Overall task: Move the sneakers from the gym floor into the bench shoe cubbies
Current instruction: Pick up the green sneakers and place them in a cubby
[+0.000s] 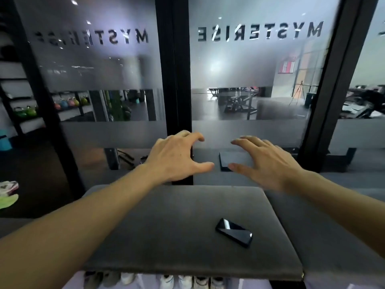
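Both my arms reach forward over the grey padded bench top. My left hand and my right hand hover side by side above its far edge, fingers spread and loosely bent, holding nothing. Under the bench's front edge, several sneakers show their toes in the cubbies, white ones in the middle and darker ones to the left. At the far left edge a white and green sneaker lies on the dark floor.
A black phone lies on the bench top toward the right. A dark flat pad sits beyond the bench under my right hand. Frosted glass panels with black frames stand right behind. Kettlebells sit on a rack at left.
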Action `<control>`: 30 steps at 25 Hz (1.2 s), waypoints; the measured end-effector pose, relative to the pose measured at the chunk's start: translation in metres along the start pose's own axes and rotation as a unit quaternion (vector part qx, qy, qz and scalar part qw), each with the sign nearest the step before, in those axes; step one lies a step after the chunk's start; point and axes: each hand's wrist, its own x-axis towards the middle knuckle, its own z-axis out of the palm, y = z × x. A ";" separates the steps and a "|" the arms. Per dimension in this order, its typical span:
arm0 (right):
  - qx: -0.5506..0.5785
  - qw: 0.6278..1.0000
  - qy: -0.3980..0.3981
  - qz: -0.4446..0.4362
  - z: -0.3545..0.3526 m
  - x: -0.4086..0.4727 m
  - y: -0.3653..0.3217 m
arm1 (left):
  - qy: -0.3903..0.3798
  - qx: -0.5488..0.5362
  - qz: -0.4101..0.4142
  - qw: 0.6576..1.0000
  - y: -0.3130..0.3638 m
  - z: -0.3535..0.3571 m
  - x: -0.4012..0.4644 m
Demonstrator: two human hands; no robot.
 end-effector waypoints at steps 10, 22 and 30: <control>0.005 0.997 0.079 -0.010 -0.231 0.123 -0.005 | 0.075 0.035 -0.002 0.997 0.028 -0.229 0.105; 0.051 0.988 0.094 -0.108 -0.285 0.141 -0.043 | 0.074 0.090 -0.080 0.990 0.045 -0.296 0.061; 0.122 0.963 0.089 -0.225 -0.292 0.159 -0.162 | 0.062 0.192 -0.193 0.960 -0.004 -0.371 -0.045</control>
